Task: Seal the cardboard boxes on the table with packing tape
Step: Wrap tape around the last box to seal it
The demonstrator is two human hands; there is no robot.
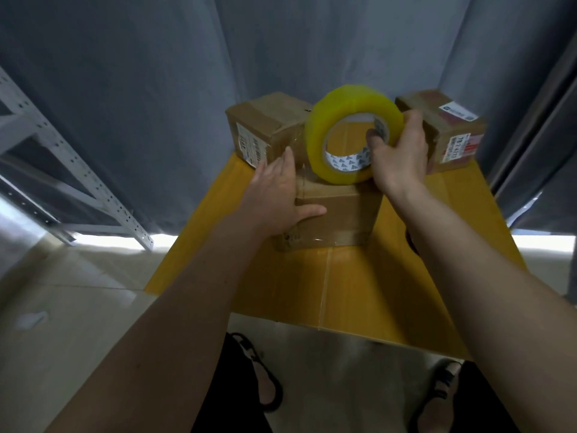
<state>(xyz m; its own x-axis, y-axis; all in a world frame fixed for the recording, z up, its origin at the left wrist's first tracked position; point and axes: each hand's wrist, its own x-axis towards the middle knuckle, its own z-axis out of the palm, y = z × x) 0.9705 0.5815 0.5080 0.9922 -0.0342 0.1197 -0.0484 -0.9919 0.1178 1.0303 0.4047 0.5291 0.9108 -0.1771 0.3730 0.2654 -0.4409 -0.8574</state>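
The right hand [398,157] grips the tape roll [351,134] over the near box [337,214]; the flat left hand [278,195] steadies it. Next, probably drawing tape across the top.

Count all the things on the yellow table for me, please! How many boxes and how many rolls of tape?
Cardboard boxes: 3 – the near box with the left hand resting on it, the far left box, the far right box.
Tape rolls: 1 – the yellow roll, held by the right hand.
Total: 4
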